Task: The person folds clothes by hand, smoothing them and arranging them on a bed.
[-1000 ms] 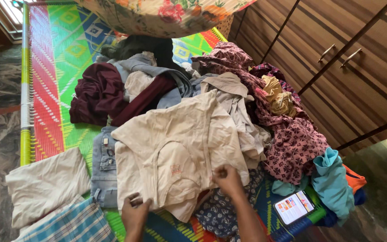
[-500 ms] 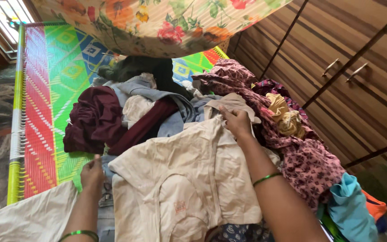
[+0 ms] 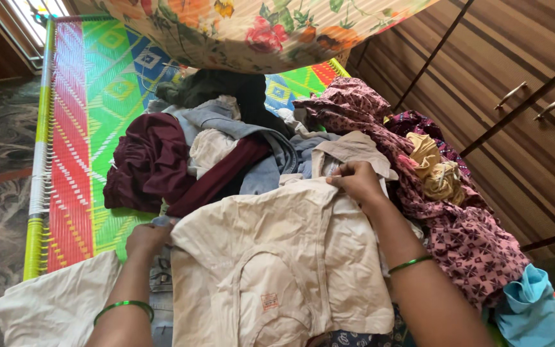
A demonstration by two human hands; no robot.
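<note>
the cream shirt (image 3: 277,257) lies spread between both grips, left hand (image 3: 146,238) pinching its near-left corner, right hand (image 3: 358,183) clutching the far collar edge.

Around the cream shirt (image 3: 277,257), one of its kind, lie one maroon garment (image 3: 146,160) to its upper left, one pink patterned cloth (image 3: 464,238) to its right, one teal garment (image 3: 534,308) at lower right, two green bangles (image 3: 123,307), and two hands.
</note>
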